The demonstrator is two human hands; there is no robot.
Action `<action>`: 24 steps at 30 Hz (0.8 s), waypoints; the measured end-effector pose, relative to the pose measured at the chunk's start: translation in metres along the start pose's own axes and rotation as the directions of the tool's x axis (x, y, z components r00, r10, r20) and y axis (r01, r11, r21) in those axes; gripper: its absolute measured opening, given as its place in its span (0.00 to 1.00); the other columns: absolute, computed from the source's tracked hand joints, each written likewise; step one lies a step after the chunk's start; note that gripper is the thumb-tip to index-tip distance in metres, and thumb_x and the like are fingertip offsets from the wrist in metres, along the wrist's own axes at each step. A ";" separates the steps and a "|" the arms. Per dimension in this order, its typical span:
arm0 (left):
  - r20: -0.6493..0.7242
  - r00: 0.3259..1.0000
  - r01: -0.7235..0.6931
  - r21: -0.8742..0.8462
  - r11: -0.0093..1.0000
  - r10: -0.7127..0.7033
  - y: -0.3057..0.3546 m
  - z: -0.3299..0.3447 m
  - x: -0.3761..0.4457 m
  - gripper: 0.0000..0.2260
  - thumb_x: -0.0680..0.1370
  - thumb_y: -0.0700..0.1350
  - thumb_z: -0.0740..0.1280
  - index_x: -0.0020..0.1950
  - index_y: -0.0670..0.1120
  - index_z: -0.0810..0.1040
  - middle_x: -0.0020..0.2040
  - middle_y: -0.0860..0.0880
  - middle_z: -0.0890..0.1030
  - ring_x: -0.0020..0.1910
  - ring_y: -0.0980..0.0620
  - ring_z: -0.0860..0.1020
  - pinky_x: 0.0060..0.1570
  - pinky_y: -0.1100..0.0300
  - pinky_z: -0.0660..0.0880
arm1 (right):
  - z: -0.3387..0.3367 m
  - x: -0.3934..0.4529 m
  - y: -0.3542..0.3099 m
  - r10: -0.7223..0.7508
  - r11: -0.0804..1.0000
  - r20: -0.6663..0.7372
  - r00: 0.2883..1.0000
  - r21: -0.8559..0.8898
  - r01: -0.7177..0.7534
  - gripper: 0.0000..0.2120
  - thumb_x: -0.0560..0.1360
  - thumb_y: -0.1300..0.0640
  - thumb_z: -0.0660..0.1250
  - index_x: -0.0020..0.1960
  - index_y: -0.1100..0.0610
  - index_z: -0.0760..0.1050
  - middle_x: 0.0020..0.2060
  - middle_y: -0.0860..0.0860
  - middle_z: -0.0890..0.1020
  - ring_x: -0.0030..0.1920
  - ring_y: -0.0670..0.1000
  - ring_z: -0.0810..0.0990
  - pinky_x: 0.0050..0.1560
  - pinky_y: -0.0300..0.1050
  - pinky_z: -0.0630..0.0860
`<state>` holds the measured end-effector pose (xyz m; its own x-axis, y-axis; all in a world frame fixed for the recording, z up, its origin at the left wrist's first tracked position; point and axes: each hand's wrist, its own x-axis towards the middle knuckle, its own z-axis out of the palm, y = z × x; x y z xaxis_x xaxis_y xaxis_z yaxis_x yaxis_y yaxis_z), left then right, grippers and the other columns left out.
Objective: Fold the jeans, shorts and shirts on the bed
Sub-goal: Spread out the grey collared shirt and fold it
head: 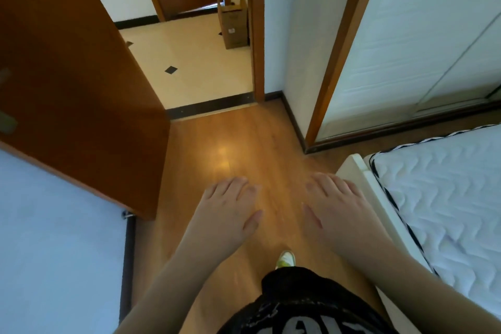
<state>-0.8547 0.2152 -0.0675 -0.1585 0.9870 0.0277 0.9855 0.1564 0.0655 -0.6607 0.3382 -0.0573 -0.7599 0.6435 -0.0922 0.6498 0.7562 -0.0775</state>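
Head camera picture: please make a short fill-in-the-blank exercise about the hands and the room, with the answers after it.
1. Both the left hand and the right hand hold ____.
2. The mattress lies on the person's ____ side.
3. The wooden door stands ____.
4. Beyond the doorway a cardboard ____ stands on the tiled floor.

Answers: nothing; right; open; box

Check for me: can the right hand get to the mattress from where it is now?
Probably yes. The right hand is open, holds nothing and hangs over the wooden floor just left of the mattress; nothing lies between them.
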 end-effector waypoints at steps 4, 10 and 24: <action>-0.032 0.999 -0.027 -0.003 1.000 0.027 -0.009 -0.016 0.077 0.20 0.80 0.59 0.54 0.65 0.52 0.74 0.61 0.50 0.79 0.62 0.49 0.77 0.60 0.51 0.74 | -0.015 0.050 0.035 0.029 0.999 0.023 0.999 0.034 -0.030 0.21 0.80 0.45 0.54 0.69 0.51 0.69 0.67 0.50 0.74 0.68 0.52 0.73 0.68 0.50 0.68; -0.019 0.998 -0.069 -0.056 0.996 0.068 -0.029 -0.028 0.170 0.20 0.81 0.59 0.54 0.66 0.53 0.74 0.62 0.52 0.78 0.62 0.52 0.76 0.61 0.55 0.69 | -0.023 0.110 0.063 0.149 0.987 -0.031 0.988 0.073 -0.146 0.19 0.79 0.49 0.55 0.66 0.53 0.73 0.65 0.52 0.76 0.67 0.54 0.73 0.68 0.53 0.69; 0.027 0.944 -0.322 -0.151 0.934 0.330 -0.108 -0.021 0.382 0.20 0.79 0.57 0.61 0.67 0.50 0.76 0.64 0.51 0.77 0.65 0.51 0.74 0.63 0.55 0.72 | -0.026 0.261 0.113 0.458 0.888 -0.125 0.880 0.021 -0.459 0.19 0.75 0.48 0.69 0.63 0.52 0.77 0.60 0.51 0.80 0.63 0.54 0.77 0.63 0.53 0.73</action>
<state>-1.0230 0.5748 -0.0434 0.1772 0.9840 0.0209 0.9629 -0.1777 0.2032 -0.7860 0.5950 -0.0645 -0.3738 0.9275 0.0079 0.9263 0.3737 -0.0478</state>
